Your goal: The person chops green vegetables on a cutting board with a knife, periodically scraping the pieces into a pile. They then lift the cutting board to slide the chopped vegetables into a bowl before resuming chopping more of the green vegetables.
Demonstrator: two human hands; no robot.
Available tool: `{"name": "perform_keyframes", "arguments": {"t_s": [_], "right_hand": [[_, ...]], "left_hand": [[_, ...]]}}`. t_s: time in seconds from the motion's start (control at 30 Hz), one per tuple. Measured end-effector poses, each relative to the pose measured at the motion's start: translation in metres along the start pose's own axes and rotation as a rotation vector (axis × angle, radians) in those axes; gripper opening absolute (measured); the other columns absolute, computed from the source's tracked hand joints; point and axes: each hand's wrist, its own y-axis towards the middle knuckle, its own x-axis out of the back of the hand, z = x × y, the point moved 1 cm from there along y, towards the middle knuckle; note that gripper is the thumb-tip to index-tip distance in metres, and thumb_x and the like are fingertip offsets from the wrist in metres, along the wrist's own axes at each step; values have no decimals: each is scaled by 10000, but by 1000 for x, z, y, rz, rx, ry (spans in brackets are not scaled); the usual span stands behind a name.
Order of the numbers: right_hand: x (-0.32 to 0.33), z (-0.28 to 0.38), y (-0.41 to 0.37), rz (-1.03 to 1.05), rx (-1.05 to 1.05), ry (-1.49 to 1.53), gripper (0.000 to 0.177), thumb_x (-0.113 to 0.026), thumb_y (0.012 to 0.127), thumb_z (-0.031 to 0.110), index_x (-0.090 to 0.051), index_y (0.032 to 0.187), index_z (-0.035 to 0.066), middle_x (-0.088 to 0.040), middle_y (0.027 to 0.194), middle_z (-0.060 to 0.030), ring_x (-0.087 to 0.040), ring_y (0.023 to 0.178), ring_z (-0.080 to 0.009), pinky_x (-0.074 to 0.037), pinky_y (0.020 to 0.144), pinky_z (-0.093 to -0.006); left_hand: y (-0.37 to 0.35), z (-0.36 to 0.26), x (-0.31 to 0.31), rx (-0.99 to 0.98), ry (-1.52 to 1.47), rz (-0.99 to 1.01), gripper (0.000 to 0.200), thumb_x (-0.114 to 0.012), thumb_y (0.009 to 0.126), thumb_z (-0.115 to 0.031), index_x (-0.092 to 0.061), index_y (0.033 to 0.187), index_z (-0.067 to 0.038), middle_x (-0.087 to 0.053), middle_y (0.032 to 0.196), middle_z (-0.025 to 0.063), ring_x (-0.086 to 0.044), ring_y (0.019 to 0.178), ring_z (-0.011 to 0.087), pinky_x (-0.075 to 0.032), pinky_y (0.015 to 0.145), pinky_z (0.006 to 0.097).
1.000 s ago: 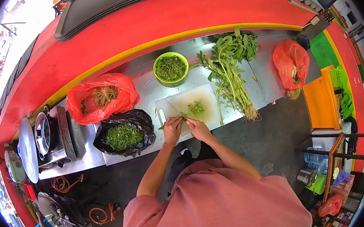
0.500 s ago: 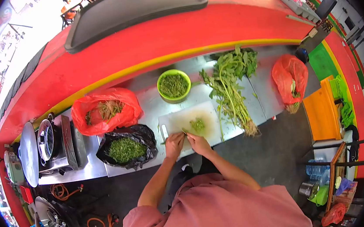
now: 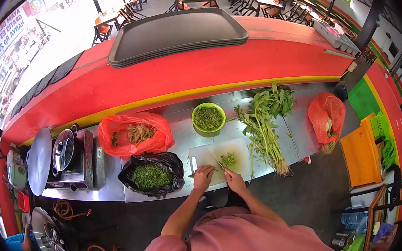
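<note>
Right hand (image 3: 236, 180): closed round the knife (image 3: 216, 158); short, controlled strokes suit me.
Left hand (image 3: 203, 177): pinching greens (image 3: 192, 175); I'd curl my fingertips clear.
Chopped pile (image 3: 228, 160): right of the blade, on the board (image 3: 199, 158).
Board: at the desk's (image 3: 182, 127) near edge; keep it steady.

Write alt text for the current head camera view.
A person's right hand holds a knife over a white cutting board, left hand nearby; around them are a green bowl of chopped greens, leafy stalks, red bags and a black bag.
</note>
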Motion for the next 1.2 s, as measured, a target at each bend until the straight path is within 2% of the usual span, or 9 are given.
{"name": "perform_keyframes", "arguments": {"t_s": [0.03,0.1,0.17,0.2,0.23,0.37,0.57,0.83,1.2], "right_hand": [[-1,-5,1,30,-41,11,368,-550,1026,314,-651,1315,111,-689,1096,-270,-679,1012,-432,-542,865,-435],[-8,-11,1,-95,92,-1,374,-549,1028,306,-647,1312,83,-719,993,-243,-719,868,-383,-553,786,-416],[-15,-23,2,-85,22,86,390,-544,1035,298,-637,1319,47,-707,813,-182,-693,674,-261,-542,673,-369],[-17,-24,0,-79,-11,87,399,-536,1044,288,-627,1329,23,-636,683,-114,-601,565,-152,-506,591,-321],[-18,-24,-2,-82,2,109,408,-534,1048,292,-617,1348,28,-615,657,-89,-590,565,-138,-502,588,-314],[-32,-41,-8,-148,35,225,427,-524,1053,288,-584,1389,31,-585,649,-65,-577,582,-132,-494,586,-314],[-3,-2,-25,-106,-126,220,455,-514,1057,218,-492,1487,70,-562,690,-44,-536,609,-117,-477,618,-295],[-12,-19,-38,-175,-100,319,428,-495,1071,207,-522,1431,-23,-574,713,-36,-540,614,-100,-476,603,-272],[-11,-12,-43,-100,-122,331,417,-509,1071,227,-549,1424,9,-558,700,-21,-520,607,-93,-460,589,-270]], "left_hand": [[0,2,-1,-1,3,8,152,-716,827,-50,-758,973,-38,-742,1022,98,-672,982,296,-540,870,419],[0,1,-1,-4,-21,-11,156,-717,823,-43,-759,973,-38,-743,1021,99,-672,973,297,-541,866,417],[1,-1,2,-12,-6,-4,158,-717,823,-40,-759,974,-41,-745,1020,100,-672,965,300,-542,862,413],[-1,1,-1,-1,-8,-4,156,-718,825,-44,-759,976,-38,-746,1018,99,-671,961,305,-542,860,411],[-4,3,-3,14,-18,-15,153,-719,831,-51,-757,978,-32,-745,1016,107,-670,959,311,-542,860,412],[-3,-3,1,-4,-41,-29,162,-723,836,-54,-756,993,-28,-742,1016,122,-668,956,317,-541,859,415],[-11,0,-9,42,-38,-105,166,-732,834,-47,-753,998,-30,-740,1022,126,-665,973,323,-535,879,413],[-16,1,-15,46,-41,-159,154,-753,833,-49,-766,985,-55,-740,1020,102,-666,947,296,-538,869,402],[-12,-2,-16,65,-38,-174,151,-744,825,-34,-765,973,-54,-746,980,88,-659,897,304,-527,812,410]]}}
